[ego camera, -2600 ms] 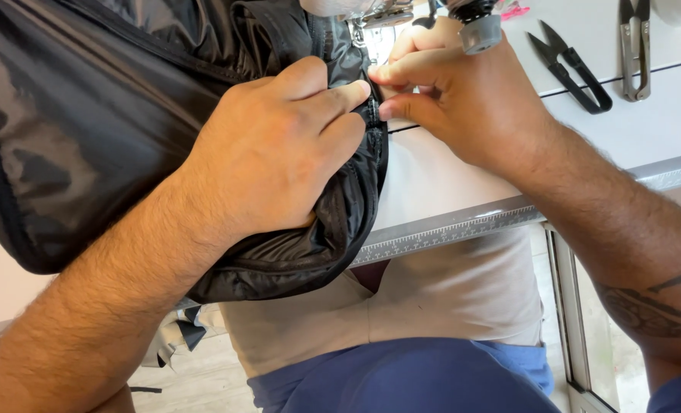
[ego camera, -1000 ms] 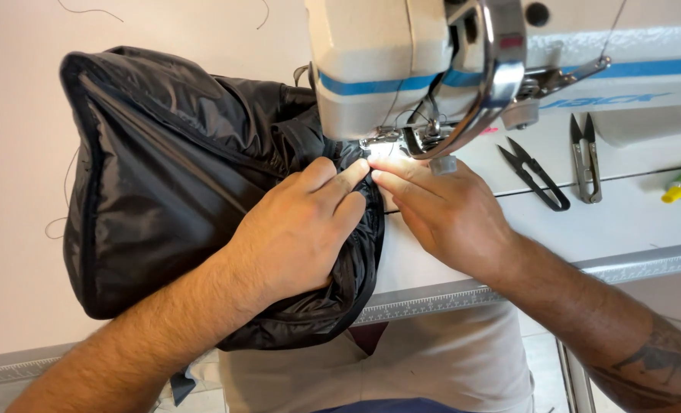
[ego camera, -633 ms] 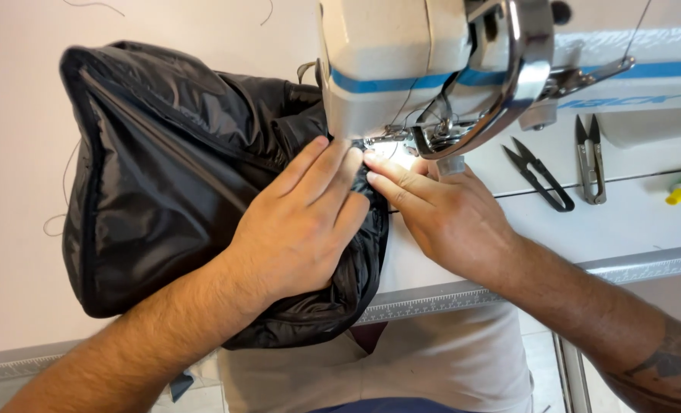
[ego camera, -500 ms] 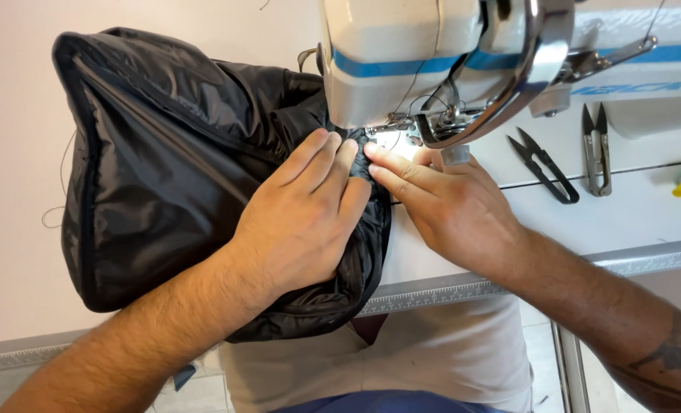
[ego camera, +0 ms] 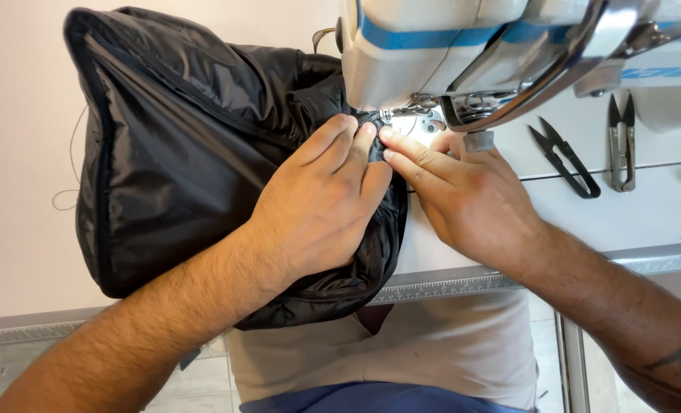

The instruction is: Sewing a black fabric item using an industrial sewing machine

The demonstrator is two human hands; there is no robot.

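Observation:
A bulky black shiny fabric piece (ego camera: 180, 153) lies on the white sewing table (ego camera: 623, 218), bunched up to the left of a white sewing machine (ego camera: 432, 46) with a blue stripe. My left hand (ego camera: 321, 210) presses flat on the fabric, fingers stretched toward the presser foot (ego camera: 413, 118). My right hand (ego camera: 463, 195) lies beside it, fingertips pinching the fabric edge just under the needle area. The fingertips of both hands touch one another at the seam.
Two thread snips lie on the table to the right: a black pair (ego camera: 562, 157) and a grey metal pair (ego camera: 622, 141). The table's metal front edge (ego camera: 447, 287) carries a ruler strip. A thin loose thread (ego camera: 69, 172) hangs at the left.
My view has dropped closer to the machine. Both hands have slid the fabric edge further up under the presser foot, and the fabric bundle has shifted slightly with them.

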